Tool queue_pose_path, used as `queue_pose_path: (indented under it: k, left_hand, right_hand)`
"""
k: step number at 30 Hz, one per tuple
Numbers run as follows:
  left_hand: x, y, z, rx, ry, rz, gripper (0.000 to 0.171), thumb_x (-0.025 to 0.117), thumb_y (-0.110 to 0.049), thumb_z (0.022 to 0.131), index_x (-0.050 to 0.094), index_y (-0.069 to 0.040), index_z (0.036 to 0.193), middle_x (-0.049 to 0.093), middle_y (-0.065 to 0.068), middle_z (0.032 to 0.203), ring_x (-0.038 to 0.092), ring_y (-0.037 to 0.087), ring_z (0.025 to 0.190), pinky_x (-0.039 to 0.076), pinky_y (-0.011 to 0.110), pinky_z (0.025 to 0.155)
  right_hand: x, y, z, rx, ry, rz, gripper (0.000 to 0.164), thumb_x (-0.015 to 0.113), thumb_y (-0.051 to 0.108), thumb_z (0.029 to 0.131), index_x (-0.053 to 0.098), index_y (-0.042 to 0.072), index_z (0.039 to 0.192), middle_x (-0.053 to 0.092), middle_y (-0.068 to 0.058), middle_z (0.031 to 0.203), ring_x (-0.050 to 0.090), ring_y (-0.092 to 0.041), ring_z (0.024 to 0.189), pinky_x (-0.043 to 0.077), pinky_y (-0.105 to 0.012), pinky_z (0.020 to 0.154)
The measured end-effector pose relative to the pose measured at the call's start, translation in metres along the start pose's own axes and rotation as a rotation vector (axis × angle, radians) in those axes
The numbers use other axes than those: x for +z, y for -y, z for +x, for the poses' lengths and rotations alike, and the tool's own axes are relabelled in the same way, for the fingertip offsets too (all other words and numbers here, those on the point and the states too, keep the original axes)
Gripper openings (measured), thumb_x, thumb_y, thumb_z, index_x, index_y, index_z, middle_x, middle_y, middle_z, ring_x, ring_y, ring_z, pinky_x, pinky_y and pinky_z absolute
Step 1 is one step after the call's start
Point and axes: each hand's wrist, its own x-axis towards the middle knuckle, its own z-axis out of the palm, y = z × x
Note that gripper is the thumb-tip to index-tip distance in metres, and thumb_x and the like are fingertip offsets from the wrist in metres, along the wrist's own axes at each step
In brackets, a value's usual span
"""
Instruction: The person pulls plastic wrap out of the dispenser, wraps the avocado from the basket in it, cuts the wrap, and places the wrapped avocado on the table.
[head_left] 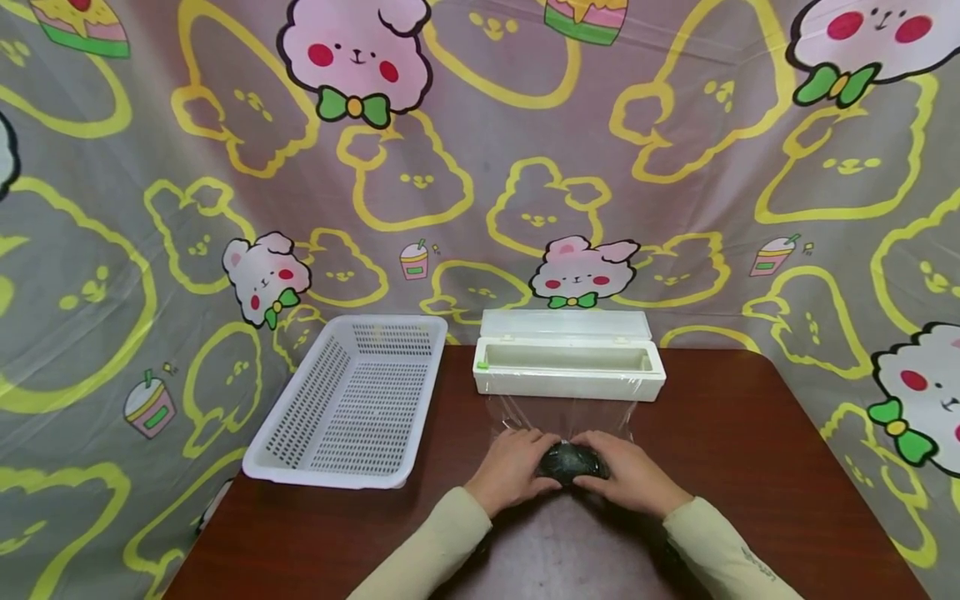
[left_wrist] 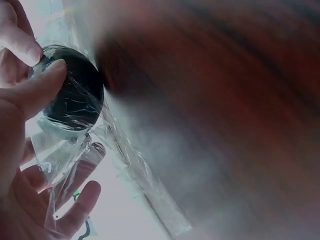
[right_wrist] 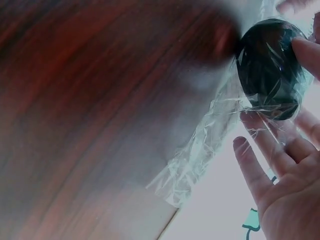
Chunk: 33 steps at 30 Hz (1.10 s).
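Observation:
A dark green, almost black rounded thing [head_left: 567,465] with clear cling film around it is held between both hands, low over the table; its exact kind cannot be told. My left hand [head_left: 517,468] grips its left side, the thumb [left_wrist: 47,82] pressed on the film-covered surface. From the other side my right hand [head_left: 630,473] holds it, thumb [right_wrist: 306,55] on top and fingers behind. Wrinkled cling film [right_wrist: 200,145] trails from it in both wrist views. In the head view, the sheet stretches back to a white cling film dispenser [head_left: 570,386] with its lid raised.
To the left stands a white perforated plastic basket [head_left: 408,477] with nothing visible inside. All of this is on a dark red-brown wooden table [head_left: 720,433]. A cartoon-printed cloth [head_left: 480,125] hangs behind and at the sides.

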Motion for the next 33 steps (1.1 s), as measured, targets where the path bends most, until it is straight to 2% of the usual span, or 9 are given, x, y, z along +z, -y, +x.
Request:
queue_pose_path:
  k: [4, 9, 15, 22, 33]
  left_hand:
    - [0.001, 0.0, 0.002, -0.01, -0.011, -0.005, 0.061, 0.076, -0.059, 0.087, 0.065, -0.022, 0.134, 0.072, -0.006, 0.119, 0.068, 0.012, 0.11, 0.054, 0.033, 0.098]
    - [0.001, 0.001, 0.003, -0.022, 0.024, -0.025, 0.061, 0.073, -0.058, 0.09, 0.064, -0.021, 0.138, 0.071, -0.005, 0.121, 0.067, 0.012, 0.112, 0.053, 0.034, 0.101]
    - [0.001, 0.0, 0.002, -0.038, 0.043, -0.032, 0.07, 0.075, -0.062, 0.087, 0.058, -0.021, 0.141, 0.071, -0.002, 0.124, 0.067, 0.014, 0.115, 0.053, 0.037, 0.101]
    - [0.0, -0.001, 0.003, -0.039, 0.011, -0.003, 0.06, 0.073, -0.057, 0.091, 0.061, -0.022, 0.138, 0.072, -0.005, 0.124, 0.067, 0.012, 0.114, 0.052, 0.034, 0.097]
    - [0.004, 0.001, 0.009, -0.045, 0.023, 0.027, 0.062, 0.07, -0.06, 0.092, 0.059, -0.023, 0.14, 0.067, -0.006, 0.128, 0.063, 0.015, 0.12, 0.051, 0.036, 0.098]
  right_hand:
    - [0.0, 0.0, 0.003, -0.009, -0.002, -0.01, 0.051, 0.088, 0.035, 0.082, 0.067, 0.017, 0.124, 0.065, 0.004, 0.119, 0.065, -0.015, 0.106, 0.057, -0.042, 0.09]
    - [-0.001, 0.002, 0.007, 0.003, 0.007, -0.019, 0.052, 0.092, 0.034, 0.078, 0.068, 0.018, 0.121, 0.062, 0.006, 0.112, 0.065, -0.012, 0.1, 0.057, -0.039, 0.085]
    - [-0.002, 0.001, 0.008, 0.022, 0.02, -0.037, 0.05, 0.089, 0.035, 0.081, 0.069, 0.017, 0.122, 0.064, 0.007, 0.111, 0.065, -0.011, 0.097, 0.056, -0.037, 0.081]
    - [-0.004, -0.001, 0.008, 0.035, 0.018, -0.044, 0.049, 0.088, 0.036, 0.083, 0.066, 0.017, 0.122, 0.067, 0.006, 0.114, 0.065, -0.012, 0.101, 0.056, -0.038, 0.083]
    - [-0.008, -0.001, 0.011, 0.042, 0.011, -0.051, 0.045, 0.084, 0.036, 0.087, 0.069, 0.013, 0.123, 0.066, 0.001, 0.115, 0.065, -0.017, 0.103, 0.057, -0.043, 0.086]
